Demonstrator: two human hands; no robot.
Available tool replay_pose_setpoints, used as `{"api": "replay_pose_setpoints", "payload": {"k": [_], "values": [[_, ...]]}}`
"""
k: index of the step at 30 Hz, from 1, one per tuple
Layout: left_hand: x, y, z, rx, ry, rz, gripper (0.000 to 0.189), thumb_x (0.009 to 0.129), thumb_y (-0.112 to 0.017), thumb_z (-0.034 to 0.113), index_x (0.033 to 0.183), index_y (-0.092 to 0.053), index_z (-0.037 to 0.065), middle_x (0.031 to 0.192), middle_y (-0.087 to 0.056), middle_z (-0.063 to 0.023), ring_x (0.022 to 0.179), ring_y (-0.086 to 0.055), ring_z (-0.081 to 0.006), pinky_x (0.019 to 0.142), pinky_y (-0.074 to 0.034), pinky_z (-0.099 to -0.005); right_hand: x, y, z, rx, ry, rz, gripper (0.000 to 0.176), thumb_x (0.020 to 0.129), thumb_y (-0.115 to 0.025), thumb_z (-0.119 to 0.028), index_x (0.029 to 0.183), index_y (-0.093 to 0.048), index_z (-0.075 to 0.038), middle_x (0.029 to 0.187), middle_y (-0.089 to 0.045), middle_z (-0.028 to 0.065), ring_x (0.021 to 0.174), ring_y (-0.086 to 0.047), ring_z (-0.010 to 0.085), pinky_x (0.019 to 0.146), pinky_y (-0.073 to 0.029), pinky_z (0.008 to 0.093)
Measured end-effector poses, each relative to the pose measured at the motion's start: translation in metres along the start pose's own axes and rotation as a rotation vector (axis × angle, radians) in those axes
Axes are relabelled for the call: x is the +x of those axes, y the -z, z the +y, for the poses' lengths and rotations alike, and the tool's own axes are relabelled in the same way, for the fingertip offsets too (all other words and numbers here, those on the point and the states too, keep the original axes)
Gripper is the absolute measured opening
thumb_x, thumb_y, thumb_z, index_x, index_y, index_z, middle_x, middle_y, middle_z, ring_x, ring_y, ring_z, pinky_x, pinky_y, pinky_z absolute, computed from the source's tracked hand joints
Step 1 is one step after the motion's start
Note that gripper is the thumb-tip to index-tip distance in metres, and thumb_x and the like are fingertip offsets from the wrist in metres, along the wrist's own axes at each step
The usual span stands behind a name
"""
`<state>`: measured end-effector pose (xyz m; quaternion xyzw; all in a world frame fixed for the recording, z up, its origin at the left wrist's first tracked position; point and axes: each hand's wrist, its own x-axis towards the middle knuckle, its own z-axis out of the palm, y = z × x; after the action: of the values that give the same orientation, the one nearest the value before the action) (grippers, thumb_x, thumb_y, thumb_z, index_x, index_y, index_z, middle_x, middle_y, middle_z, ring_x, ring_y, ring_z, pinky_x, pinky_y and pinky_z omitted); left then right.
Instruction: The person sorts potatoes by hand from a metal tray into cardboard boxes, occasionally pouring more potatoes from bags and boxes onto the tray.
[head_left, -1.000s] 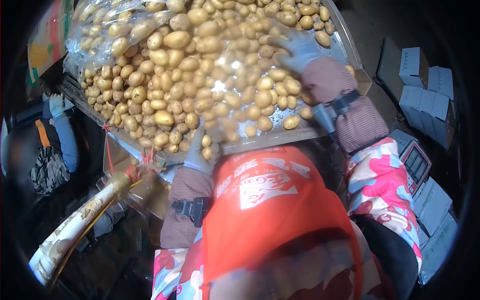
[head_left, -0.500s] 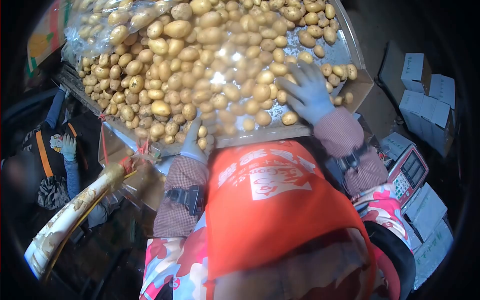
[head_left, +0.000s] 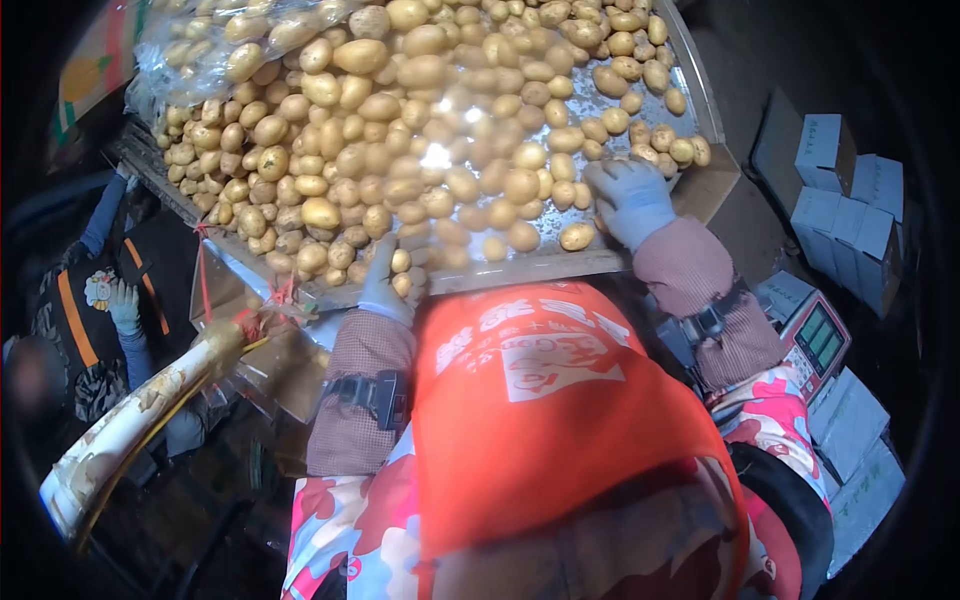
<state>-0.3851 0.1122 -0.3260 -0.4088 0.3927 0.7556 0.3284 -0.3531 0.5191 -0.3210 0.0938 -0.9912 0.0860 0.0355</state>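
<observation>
My right hand (head_left: 632,200), in a blue-grey glove, rests on the right part of a metal tray (head_left: 550,228) of potatoes (head_left: 350,160). Its fingers are curled down, and a potato shows partly at their edge; the palm side is hidden. At the tray's front edge, my left hand (head_left: 382,290), gloved alike, is cupped with its thumb pointing forward. Small potatoes (head_left: 401,262) lie between thumb and fingers. A few loose potatoes (head_left: 577,236) sit between my hands on the metal.
A cardboard box (head_left: 722,190) adjoins the tray's right corner. White cartons (head_left: 845,220) and a scale with a display (head_left: 820,340) stand at right. A peeling white pole (head_left: 140,420) rises at left, near another person (head_left: 95,290). Clear plastic (head_left: 190,60) covers some potatoes.
My right hand has drawn back toward me and its spread fingers have curled. Two potatoes by the tray's right corner are gone from view. My left hand has hardly moved.
</observation>
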Motion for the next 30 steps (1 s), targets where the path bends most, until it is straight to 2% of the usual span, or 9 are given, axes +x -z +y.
{"api": "replay_pose_setpoints", "payload": {"k": [4,10,13,16,20,23,25,27,30], "values": [[0.001,0.005,0.002,-0.035,0.014,-0.011,0.040,0.104,-0.056,0.039,0.128,-0.058,0.007,0.082,-0.063,-0.0061,0.054,-0.050,-0.0130,0.042,-0.038,-0.0254,0.023,-0.004,-0.017,-0.164,-0.142,-0.301,0.035,0.081,-0.071,-0.016,0.116,-0.067,-0.017,0.104,-0.067,0.0096,0.094,-0.065,0.0325,0.080,-0.051,0.0500],[-0.015,-0.015,0.004,0.005,-0.022,0.048,0.046,0.105,-0.052,0.043,0.126,-0.060,0.003,0.086,-0.066,-0.0083,0.054,-0.049,-0.0124,0.042,-0.035,-0.0244,0.015,0.003,0.017,-0.044,-0.155,-0.201,0.031,0.085,-0.072,-0.024,0.115,-0.069,-0.018,0.104,-0.070,0.0101,0.100,-0.066,0.0344,0.085,-0.053,0.0460],[-0.019,-0.016,0.003,0.011,-0.035,0.005,0.048,0.105,-0.051,0.044,0.125,-0.061,0.001,0.088,-0.067,-0.0096,0.054,-0.048,-0.0116,0.043,-0.035,-0.0232,0.022,0.038,0.031,-0.051,-0.377,-0.532,0.028,0.087,-0.071,-0.026,0.114,-0.071,-0.018,0.112,-0.072,0.0109,0.105,-0.067,0.0344,0.090,-0.053,0.0435],[-0.018,-0.018,0.003,0.030,-0.027,0.033,0.050,0.106,-0.050,0.045,0.125,-0.062,0.000,0.089,-0.068,-0.0095,0.053,-0.047,-0.0106,0.045,-0.036,-0.0219,0.048,0.051,0.044,0.251,-0.535,-0.470,0.028,0.088,-0.071,-0.029,0.115,-0.072,-0.019,0.115,-0.073,0.0116,0.106,-0.069,0.0334,0.091,-0.054,0.0428],[-0.018,-0.021,0.003,0.000,-0.045,0.047,0.050,0.105,-0.051,0.046,0.123,-0.063,0.001,0.089,-0.068,-0.0091,0.052,-0.049,-0.0111,0.044,-0.038,-0.0208,0.055,0.011,0.032,-0.217,-0.259,-0.471,0.025,0.088,-0.070,-0.027,0.110,-0.072,-0.015,0.109,-0.074,0.0134,0.100,-0.071,0.0333,0.087,-0.056,0.0436],[-0.035,-0.041,0.011,-0.091,0.017,0.011,0.050,0.103,-0.055,0.048,0.119,-0.063,0.001,0.089,-0.069,-0.0088,0.059,-0.060,-0.0164,0.042,-0.045,-0.0240,0.060,-0.019,0.036,-0.365,-0.332,-0.549,0.028,0.087,-0.072,-0.029,0.110,-0.070,-0.012,0.107,-0.074,0.0143,0.101,-0.071,0.0346,0.087,-0.056,0.0443],[-0.029,-0.039,-0.011,0.161,-0.170,-0.094,0.052,0.106,-0.047,0.047,0.131,-0.057,0.002,0.108,-0.066,-0.0105,0.090,-0.062,-0.0216,0.068,-0.053,-0.0304,0.071,-0.010,0.036,-0.239,-0.408,-0.548,0.032,0.088,-0.072,-0.030,0.113,-0.069,-0.010,0.108,-0.074,0.0153,0.102,-0.070,0.0355,0.088,-0.056,0.0442],[-0.016,-0.042,-0.010,-0.568,0.260,-0.628,0.050,0.108,-0.043,0.041,0.138,-0.053,0.001,0.129,-0.062,-0.0124,0.118,-0.061,-0.0270,0.098,-0.053,-0.0441,0.072,0.023,0.028,0.036,-0.475,-0.446,0.037,0.089,-0.072,-0.029,0.118,-0.068,-0.008,0.109,-0.073,0.0166,0.104,-0.069,0.0360,0.089,-0.056,0.0438],[-0.053,-0.105,-0.007,-0.275,0.162,-0.487,0.041,0.107,-0.046,0.032,0.133,-0.055,0.001,0.133,-0.060,-0.0142,0.126,-0.056,-0.0295,0.105,-0.047,-0.0520,0.062,0.048,-0.012,0.561,-0.365,-0.293,0.044,0.091,-0.073,-0.029,0.128,-0.066,-0.006,0.109,-0.070,0.0187,0.105,-0.068,0.0351,0.091,-0.055,0.0427]]}}
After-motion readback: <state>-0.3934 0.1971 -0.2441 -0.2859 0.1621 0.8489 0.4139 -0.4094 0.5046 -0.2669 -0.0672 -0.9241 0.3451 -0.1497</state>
